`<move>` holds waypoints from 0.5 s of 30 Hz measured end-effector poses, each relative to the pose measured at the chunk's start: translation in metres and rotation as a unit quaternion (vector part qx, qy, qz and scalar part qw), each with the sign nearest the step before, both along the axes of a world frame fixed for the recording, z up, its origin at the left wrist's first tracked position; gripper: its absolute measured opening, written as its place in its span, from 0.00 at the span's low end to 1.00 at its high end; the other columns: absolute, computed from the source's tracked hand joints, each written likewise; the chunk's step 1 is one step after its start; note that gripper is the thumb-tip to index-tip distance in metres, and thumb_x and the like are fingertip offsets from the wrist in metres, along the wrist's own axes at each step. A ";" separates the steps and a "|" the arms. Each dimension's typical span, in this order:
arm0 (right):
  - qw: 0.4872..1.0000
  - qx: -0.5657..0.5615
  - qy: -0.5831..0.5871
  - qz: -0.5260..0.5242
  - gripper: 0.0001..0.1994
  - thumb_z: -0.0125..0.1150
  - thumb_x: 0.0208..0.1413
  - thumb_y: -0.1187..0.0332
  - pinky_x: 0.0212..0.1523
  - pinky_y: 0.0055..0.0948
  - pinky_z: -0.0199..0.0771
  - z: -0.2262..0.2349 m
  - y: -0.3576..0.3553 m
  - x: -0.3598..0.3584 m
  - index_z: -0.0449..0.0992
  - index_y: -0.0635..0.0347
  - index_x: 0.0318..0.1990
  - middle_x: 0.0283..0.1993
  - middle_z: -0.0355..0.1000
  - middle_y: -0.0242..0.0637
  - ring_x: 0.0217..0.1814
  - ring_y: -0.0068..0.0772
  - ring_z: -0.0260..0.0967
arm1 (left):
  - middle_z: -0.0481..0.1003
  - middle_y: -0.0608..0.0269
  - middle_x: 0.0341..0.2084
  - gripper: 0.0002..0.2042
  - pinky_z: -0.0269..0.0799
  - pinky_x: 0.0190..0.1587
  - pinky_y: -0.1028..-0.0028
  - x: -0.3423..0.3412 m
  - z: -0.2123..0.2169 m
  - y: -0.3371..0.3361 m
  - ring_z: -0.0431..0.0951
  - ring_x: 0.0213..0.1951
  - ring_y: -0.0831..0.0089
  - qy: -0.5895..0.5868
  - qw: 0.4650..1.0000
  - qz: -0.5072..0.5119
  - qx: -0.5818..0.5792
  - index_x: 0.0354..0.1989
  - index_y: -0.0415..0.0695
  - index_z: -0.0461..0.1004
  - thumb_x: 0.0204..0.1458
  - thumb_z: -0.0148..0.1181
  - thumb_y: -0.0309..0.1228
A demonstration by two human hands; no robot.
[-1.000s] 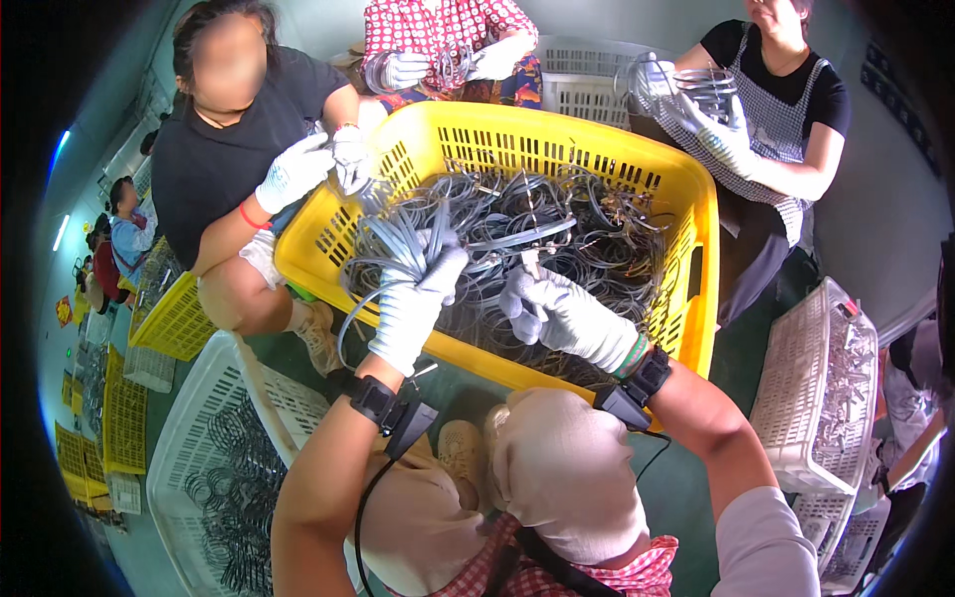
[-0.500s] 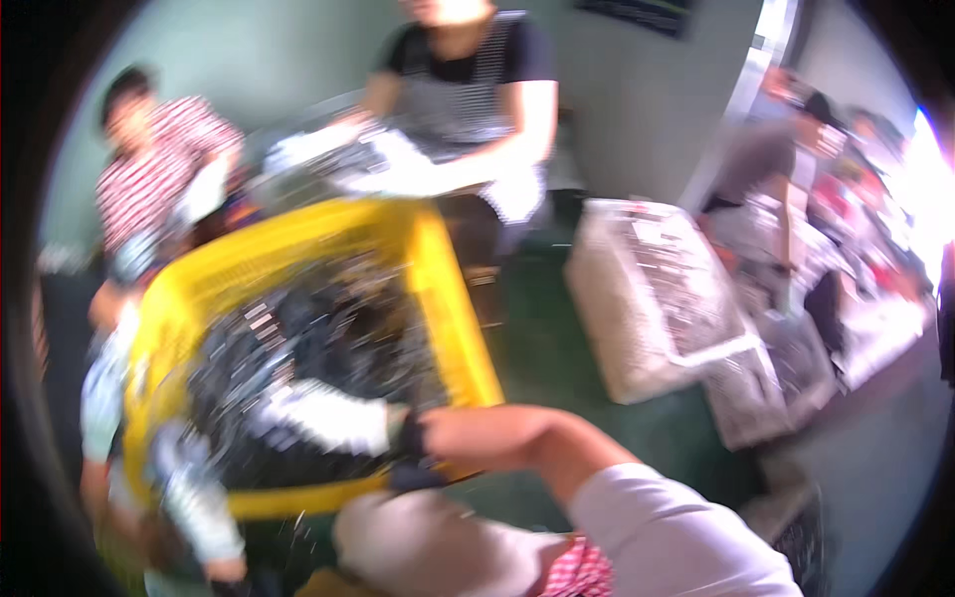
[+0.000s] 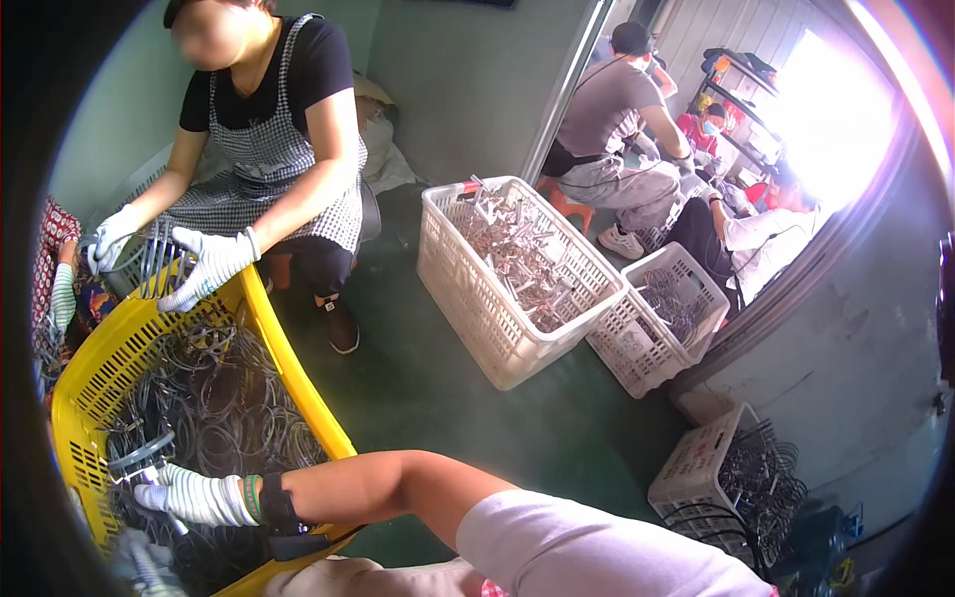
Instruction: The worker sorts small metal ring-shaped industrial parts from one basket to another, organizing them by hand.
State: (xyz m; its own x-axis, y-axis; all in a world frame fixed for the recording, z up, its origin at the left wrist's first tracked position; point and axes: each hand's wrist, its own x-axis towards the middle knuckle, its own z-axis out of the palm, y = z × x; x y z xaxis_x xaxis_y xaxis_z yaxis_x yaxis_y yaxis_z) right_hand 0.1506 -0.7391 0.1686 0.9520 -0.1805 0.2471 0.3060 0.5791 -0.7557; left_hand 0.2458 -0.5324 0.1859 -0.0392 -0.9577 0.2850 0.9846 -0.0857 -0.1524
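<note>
Down at the lower left, the view has swung right since a second ago: the yellow crate (image 3: 284,373) that filled the middle now sits at the edge, and white crates (image 3: 497,298) on the green floor (image 3: 448,398) come into sight. The right hand (image 3: 184,495), gloved, is deep among the wire rings (image 3: 214,408), fingers closed on a small bunch. The left hand (image 3: 139,559) barely shows at the rim; its grip I cannot tell. Across the crate, a co-worker's gloved hand (image 3: 204,267) rests on the rim. Sorting carries on, head turned.
</note>
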 end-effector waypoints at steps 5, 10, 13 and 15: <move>0.995 0.027 -0.025 0.093 0.04 0.57 0.49 0.70 0.19 0.21 0.63 0.002 0.024 0.003 0.71 0.55 0.33 0.22 0.65 0.26 0.22 0.19 0.60 | 0.73 0.64 0.43 0.18 0.65 0.49 0.73 -0.162 0.161 -0.155 0.72 0.42 0.71 -0.206 0.905 0.253 0.273 0.53 0.46 0.66 0.58 0.46 0.41; 0.989 -0.114 -0.023 -0.093 0.03 0.57 0.47 0.71 0.20 0.28 0.62 -0.034 0.013 0.039 0.72 0.55 0.24 0.21 0.67 0.28 0.18 0.23 0.59 | 0.74 0.61 0.40 0.15 0.65 0.48 0.73 -0.122 0.079 -0.091 0.73 0.40 0.72 -0.399 0.677 0.406 0.466 0.46 0.41 0.70 0.60 0.44 0.37; 0.997 -0.014 -0.026 0.068 0.04 0.57 0.49 0.70 0.22 0.29 0.69 -0.013 0.002 0.015 0.75 0.60 0.29 0.24 0.72 0.34 0.21 0.29 0.67 | 0.72 0.64 0.30 0.13 0.67 0.39 0.76 -0.068 0.024 -0.032 0.70 0.32 0.76 -0.427 0.529 0.478 0.556 0.38 0.40 0.72 0.60 0.44 0.36; 0.991 0.059 -0.030 0.112 0.05 0.58 0.50 0.69 0.23 0.29 0.71 -0.014 0.007 0.015 0.75 0.61 0.30 0.25 0.73 0.36 0.22 0.30 0.69 | 0.71 0.63 0.28 0.13 0.67 0.38 0.76 -0.016 -0.018 0.017 0.70 0.31 0.76 -0.393 0.670 0.387 0.497 0.38 0.39 0.72 0.60 0.45 0.36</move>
